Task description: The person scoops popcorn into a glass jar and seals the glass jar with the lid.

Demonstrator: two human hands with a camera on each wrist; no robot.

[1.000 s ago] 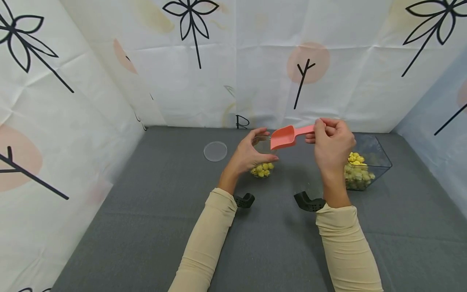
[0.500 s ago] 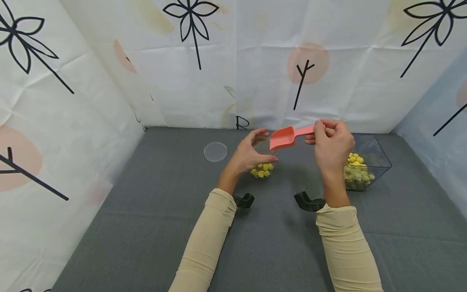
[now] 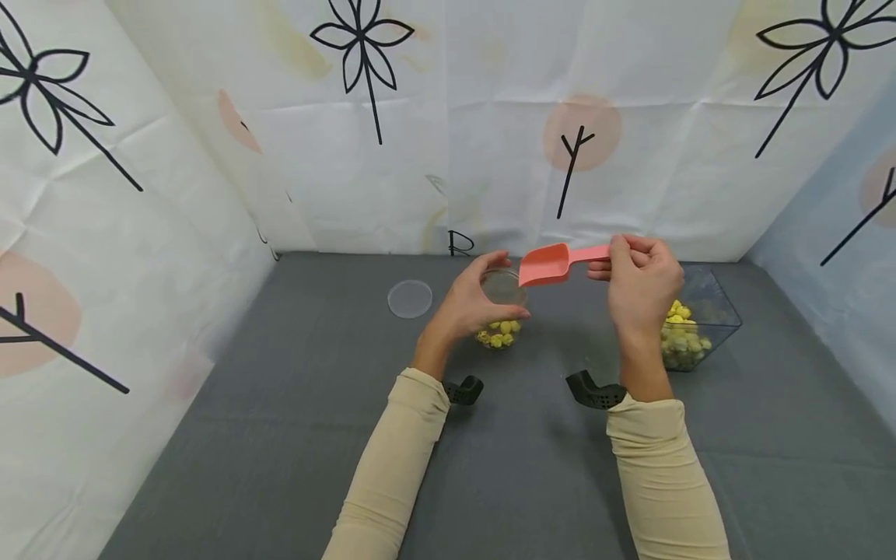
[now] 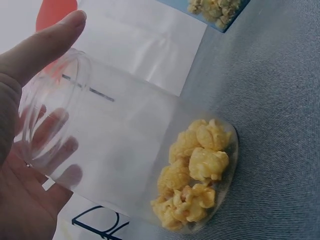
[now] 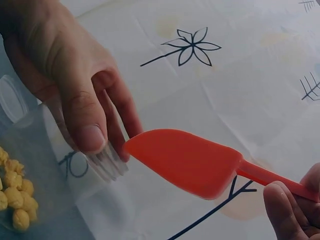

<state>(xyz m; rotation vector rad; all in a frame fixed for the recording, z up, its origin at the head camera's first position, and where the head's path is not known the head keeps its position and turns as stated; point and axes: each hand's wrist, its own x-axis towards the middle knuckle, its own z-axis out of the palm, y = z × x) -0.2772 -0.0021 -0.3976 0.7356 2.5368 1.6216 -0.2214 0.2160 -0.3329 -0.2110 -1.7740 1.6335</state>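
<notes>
Head: left hand (image 3: pixel 472 299) wraps the clear jar (image 3: pixel 502 290) near its mouth. Right hand (image 3: pixel 642 286) pinches the scoop (image 3: pixel 546 265) by its handle, tip at the jar mouth, contact unclear. Lid (image 3: pixel 410 299) off, flat on the table (image 3: pixel 350 435). Box (image 3: pixel 717 302) at right holds popcorn (image 3: pixel 677 313); none visible in scoop.

Left wrist: popcorn covers jar bottom only; I'd call it part-done, plenty of room left, lid not on.

Right wrist: scoop tip near jar rim.

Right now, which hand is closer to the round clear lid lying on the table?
The left hand. It grips the clear jar just to the right of the round clear lid, while the right hand, holding the coral scoop, is farther right, beyond the jar.
</notes>
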